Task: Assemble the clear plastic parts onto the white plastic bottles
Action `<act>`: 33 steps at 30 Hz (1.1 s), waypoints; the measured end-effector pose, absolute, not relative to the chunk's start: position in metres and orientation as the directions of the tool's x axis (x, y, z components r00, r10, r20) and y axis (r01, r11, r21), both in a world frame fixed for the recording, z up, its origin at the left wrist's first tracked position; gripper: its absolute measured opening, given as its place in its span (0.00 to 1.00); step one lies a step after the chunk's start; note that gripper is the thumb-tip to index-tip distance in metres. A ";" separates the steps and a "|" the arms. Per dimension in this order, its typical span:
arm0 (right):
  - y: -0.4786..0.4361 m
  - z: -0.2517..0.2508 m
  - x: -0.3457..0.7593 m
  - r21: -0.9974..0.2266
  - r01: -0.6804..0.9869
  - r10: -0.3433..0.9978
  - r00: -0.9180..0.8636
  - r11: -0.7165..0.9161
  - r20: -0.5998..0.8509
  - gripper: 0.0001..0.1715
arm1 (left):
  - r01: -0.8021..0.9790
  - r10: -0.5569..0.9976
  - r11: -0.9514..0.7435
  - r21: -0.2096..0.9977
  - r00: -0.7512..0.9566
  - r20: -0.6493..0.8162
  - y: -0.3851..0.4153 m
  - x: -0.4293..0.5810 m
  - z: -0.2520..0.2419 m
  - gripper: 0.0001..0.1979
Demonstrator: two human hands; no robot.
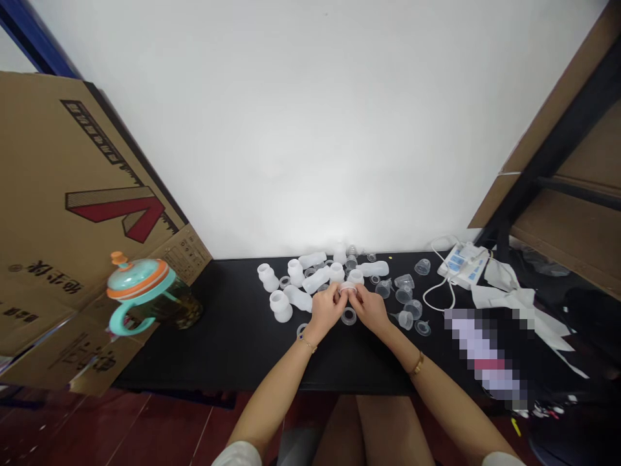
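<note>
White piece, one: small, pale, rounded edge showing, its full form hidden by the fingers; located at the middle of the surface, held just above it, in front of the bottles. Left hand, one: fingers drawn in, pinching the white piece from its left side; bracelet at the wrist. Right hand, one: fingers likewise closed up narrow on the right side of the same piece, thumbs nearly meeting; bracelet at the wrist. Bottles, white, several: some upright with uncapped mouths, others lying on their sides, grouped loosely behind the hands and to their left. Rings, several: one flat just below the hands, others scattered among the bottles, one partly behind the left wrist. Clear covers, several: loose in a cluster to the right of the right hand, one apart nearer the wall. Condition of the lot: parts appear mostly separate; no fully joined set can be made out, so the work seems early, with one piece in handling and most bottles, rings and covers lying unjoined. Whether the held piece is one part or two fitted together, cannot tell. Adjacent items: jug, teal lid and handle, at the left end; carton, printed, beyond it; power strip, white, with cable, at the right; paper, crumpled, beside it.
</note>
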State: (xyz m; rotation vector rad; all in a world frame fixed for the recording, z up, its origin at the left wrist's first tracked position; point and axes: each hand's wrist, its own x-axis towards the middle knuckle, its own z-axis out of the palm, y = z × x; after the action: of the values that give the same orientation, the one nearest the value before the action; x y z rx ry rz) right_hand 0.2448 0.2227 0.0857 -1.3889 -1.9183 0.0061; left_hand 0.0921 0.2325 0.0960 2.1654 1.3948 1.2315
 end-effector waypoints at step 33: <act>0.221 0.091 0.245 -0.568 0.721 0.876 -0.112 0.396 0.470 0.16 | 0.591 0.836 -0.512 0.623 0.176 0.520 0.229 0.092 0.100 0.10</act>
State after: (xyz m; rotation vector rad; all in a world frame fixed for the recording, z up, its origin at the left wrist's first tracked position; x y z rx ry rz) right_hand 0.2449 0.2206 0.0905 -1.3732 -1.8779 0.2511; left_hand 0.0922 0.2291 0.1005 2.1767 1.3668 1.2519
